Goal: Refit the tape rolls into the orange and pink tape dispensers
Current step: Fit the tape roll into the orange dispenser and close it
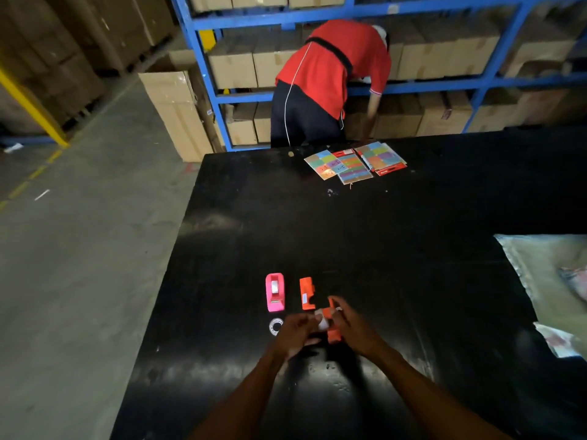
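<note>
A pink tape dispenser (pixel 275 292) lies on the black table (pixel 365 236) with a roll showing in its well. Beside it lies an orange dispenser part (pixel 306 293). A clear tape roll (pixel 275 326) rests flat below the pink one. My right hand (pixel 354 328) grips the other orange dispenser piece (pixel 333 332) just above the table. My left hand (pixel 297 335) pinches a white tape roll (pixel 323 322) against that piece. Whether the roll sits inside it is hidden by my fingers.
Coloured sticky-note packs and a pen (pixel 355 163) lie at the table's far edge. A person in a red shirt (pixel 330 77) bends at blue shelving (pixel 206 74) full of cartons beyond. A plastic-wrapped bundle (pixel 552 277) sits at the right. Concrete floor (pixel 79 249) lies left.
</note>
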Tool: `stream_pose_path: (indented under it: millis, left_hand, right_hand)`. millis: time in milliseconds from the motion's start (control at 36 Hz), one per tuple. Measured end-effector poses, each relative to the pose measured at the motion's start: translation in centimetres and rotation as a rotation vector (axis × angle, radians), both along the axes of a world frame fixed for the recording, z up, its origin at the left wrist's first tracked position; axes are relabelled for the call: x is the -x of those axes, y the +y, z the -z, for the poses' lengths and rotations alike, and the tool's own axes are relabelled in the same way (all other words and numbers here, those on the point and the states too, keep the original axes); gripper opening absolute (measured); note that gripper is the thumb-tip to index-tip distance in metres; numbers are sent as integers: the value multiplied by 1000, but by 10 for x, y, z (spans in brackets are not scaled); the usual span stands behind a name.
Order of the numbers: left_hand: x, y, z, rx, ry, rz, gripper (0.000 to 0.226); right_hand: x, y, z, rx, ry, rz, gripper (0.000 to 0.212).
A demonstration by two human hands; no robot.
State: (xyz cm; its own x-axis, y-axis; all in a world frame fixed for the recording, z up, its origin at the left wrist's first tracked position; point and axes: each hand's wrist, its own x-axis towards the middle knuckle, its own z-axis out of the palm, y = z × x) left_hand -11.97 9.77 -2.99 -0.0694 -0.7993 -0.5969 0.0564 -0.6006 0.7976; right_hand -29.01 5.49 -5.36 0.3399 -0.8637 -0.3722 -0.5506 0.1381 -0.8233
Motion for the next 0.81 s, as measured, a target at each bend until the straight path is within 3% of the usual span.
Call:
stream_pose_path:
  millis: [139, 250, 333, 528, 611, 694, 806]
  left_hand:
    - [5, -5, -3, 32, 47, -156, 12]
    - [9, -13, -10, 47, 108, -203, 31]
    - [9, -17, -16, 38, 74, -169, 28]
    - [3, -30, -4, 76, -63, -70, 34]
    - [1, -43, 0, 48, -109, -126, 39]
    - [-7, -55, 8, 50, -245, -170, 37]
    - [-14, -73, 36, 169, -536, -84, 14]
  right_hand:
    - [-6, 5, -13, 13, -26, -11, 37]
    - [-6, 5, -17, -18, -83, 6, 39]
    - [-6, 2, -16, -36, -123, 32, 38]
    - [-10, -12, 1, -72, -208, 99, 69]
    - [-15, -19, 4, -92, -188, 133, 42]
    - [-15, -29, 2, -69, -195, 167, 35]
    - [-11, -40, 14, -89, -227, 183, 38]
